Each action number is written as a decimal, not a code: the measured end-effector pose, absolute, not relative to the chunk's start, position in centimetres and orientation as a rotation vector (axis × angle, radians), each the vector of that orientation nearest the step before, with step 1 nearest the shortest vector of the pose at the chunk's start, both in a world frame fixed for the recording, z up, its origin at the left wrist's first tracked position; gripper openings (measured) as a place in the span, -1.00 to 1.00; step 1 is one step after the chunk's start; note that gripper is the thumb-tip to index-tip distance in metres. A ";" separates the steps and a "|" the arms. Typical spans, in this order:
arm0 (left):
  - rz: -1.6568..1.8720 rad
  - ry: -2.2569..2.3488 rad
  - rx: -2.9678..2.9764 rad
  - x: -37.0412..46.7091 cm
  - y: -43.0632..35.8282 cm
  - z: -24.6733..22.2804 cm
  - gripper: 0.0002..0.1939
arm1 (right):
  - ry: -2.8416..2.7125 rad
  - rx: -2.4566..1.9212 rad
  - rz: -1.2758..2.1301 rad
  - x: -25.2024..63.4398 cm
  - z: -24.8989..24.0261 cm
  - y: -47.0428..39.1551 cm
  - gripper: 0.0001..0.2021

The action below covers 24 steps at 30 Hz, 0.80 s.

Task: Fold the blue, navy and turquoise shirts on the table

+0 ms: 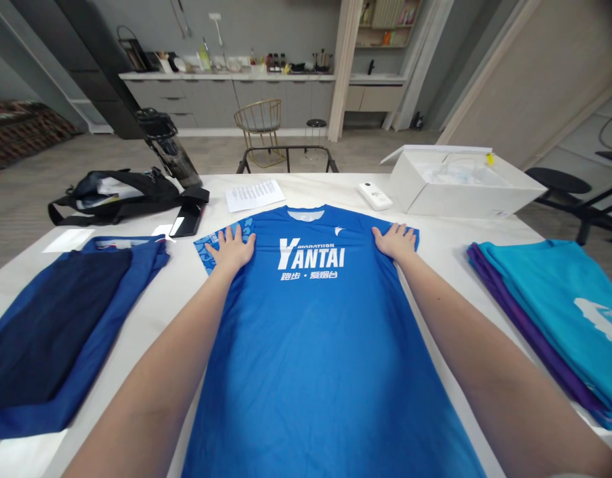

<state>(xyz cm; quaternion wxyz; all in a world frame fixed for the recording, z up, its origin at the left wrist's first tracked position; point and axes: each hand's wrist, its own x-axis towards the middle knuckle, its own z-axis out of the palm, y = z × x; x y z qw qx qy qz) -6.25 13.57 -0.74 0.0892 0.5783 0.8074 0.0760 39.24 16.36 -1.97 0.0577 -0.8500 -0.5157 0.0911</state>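
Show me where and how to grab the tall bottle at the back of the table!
I'd wrap the left hand around the water bottle, just under its black lid, coming from the right. The body there looks round and straight, and the black bag sits close on its left.

Two hands pressing on a blue shirt's sleeves
The left hand (231,249) and right hand (397,240) are lying flat on the shirt (310,332); dark clothes (52,325) are resting left of it, turquoise and purple ones (559,299) right of it, a paper (255,196) and box (465,182) beyond it.
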 end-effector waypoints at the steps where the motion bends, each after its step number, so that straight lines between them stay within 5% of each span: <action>1: 0.213 2.404 1.700 -6.2 13.6 -0.6 -0.16 | -1.555 -2.581 0.279 39.0 -1.9 16.2 0.01; 10: 0.278 2.433 1.875 -5.8 12.2 -0.8 -0.21 | -1.580 -2.452 0.058 37.9 -1.5 13.5 -0.15; 16: 0.297 2.107 2.357 -3.6 13.8 -0.3 -0.38 | -2.087 -2.042 -0.022 35.6 0.2 14.6 -0.41; 24: 0.107 1.851 2.307 0.4 18.6 -0.2 -0.37 | -2.291 -1.910 0.306 27.8 -0.7 18.6 -0.31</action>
